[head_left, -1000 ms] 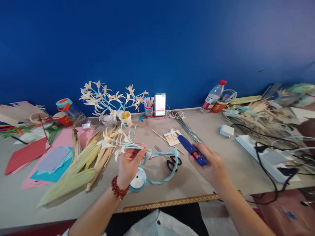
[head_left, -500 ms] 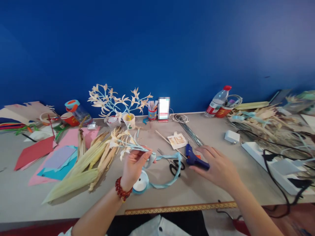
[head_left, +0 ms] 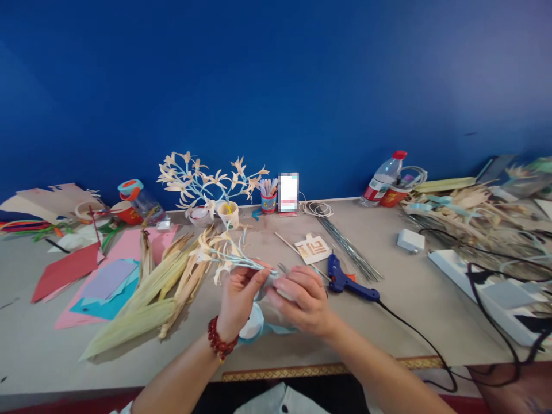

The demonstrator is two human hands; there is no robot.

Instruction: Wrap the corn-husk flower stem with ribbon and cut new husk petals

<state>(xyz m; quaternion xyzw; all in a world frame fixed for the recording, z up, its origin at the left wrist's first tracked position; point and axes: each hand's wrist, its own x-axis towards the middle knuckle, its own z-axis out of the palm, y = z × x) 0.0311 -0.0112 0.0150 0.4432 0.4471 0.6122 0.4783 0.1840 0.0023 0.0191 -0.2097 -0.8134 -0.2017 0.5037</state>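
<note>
Right hand (head_left: 302, 299): had moved left since the earlier frame, away from the blue plastic glue gun (head_left: 345, 280) and in to the left hand (head_left: 244, 293).
Right grip: fingers were curled narrow at the stem end; whether they pinched anything could not be told, since the fingers hid the contact.
Left grip: thumb and fingers were closed on the cream-petalled, blue-stemmed flower spray (head_left: 226, 253).
Flower spray position: held above the grey tabletop (head_left: 194, 359), blooms pointing left, stem end to the right between both hands.
Ribbon spool: the white, round spool of pale blue ribbon (head_left: 251, 323) lay on the near side, just below the hands; a loose length (head_left: 280, 329) showed to its right.
Glue gun position: lay right of the right hand, its black cord (head_left: 418, 330) running to the near right.
Left side: long, pale green and tan corn husks (head_left: 142, 302) lay beside coloured paper sheets (head_left: 106, 282).
Far side: a white paper cup (head_left: 228, 215) held similar flowers, left of an upright phone (head_left: 288, 192) with a bright screen.
Far right: a clear plastic bottle with a red cap (head_left: 382, 181) leaned beside a red cup (head_left: 391, 196).
</note>
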